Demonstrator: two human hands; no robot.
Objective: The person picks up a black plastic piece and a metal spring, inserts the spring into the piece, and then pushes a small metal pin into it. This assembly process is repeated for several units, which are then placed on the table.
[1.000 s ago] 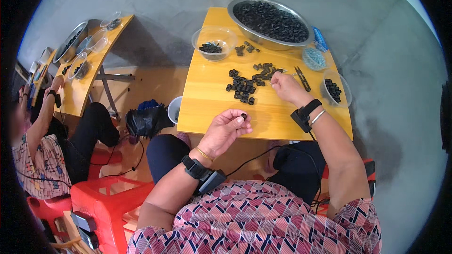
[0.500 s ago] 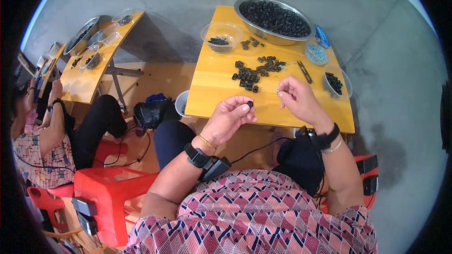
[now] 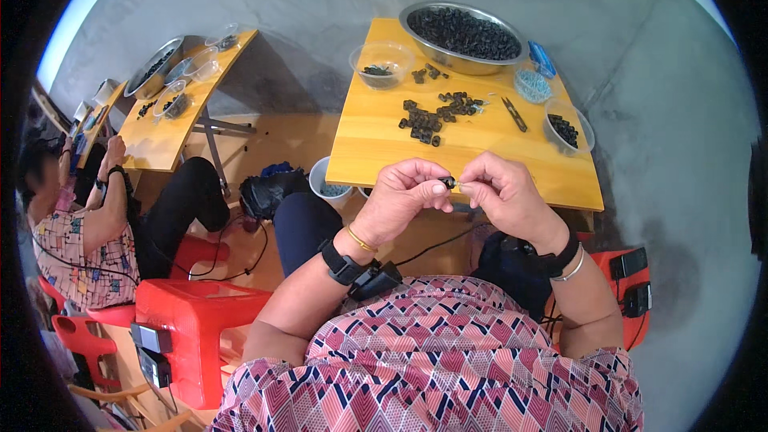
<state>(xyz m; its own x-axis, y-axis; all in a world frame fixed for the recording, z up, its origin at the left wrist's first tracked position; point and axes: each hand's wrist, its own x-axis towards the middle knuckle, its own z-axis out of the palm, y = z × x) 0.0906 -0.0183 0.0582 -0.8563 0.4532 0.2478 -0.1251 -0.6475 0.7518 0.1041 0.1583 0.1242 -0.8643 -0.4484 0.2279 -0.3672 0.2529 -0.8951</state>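
Note:
In front of the table's near edge, my left hand (image 3: pixel 406 194) pinches a small black cylindrical part (image 3: pixel 446 182) between thumb and fingers. Closed at the tip of that part, my right hand (image 3: pixel 506 194) holds a tiny pale piece, mostly hidden by its fingertips. The two hands almost touch. Beyond them, loose black parts (image 3: pixel 424 122) lie scattered on the yellow wooden table (image 3: pixel 368 152). To their right rests a dark pair of tweezers or snips (image 3: pixel 514 114). A clear tub (image 3: pixel 588 138) of black parts stands at the right edge.
At the back sits a metal basin (image 3: pixel 460 63) heaped with black parts. Beside it are a blue packet (image 3: pixel 542 58) and a tub of light blue bits (image 3: pixel 534 86). A clear bowl (image 3: pixel 359 56) is at the left. Below stands a white bucket (image 3: pixel 317 174). Another person works at a table farther left.
My right hand has moved left and down, bringing its pale piece to the black part in my left hand. My left hand has shifted slightly right. The view has tilted a little.

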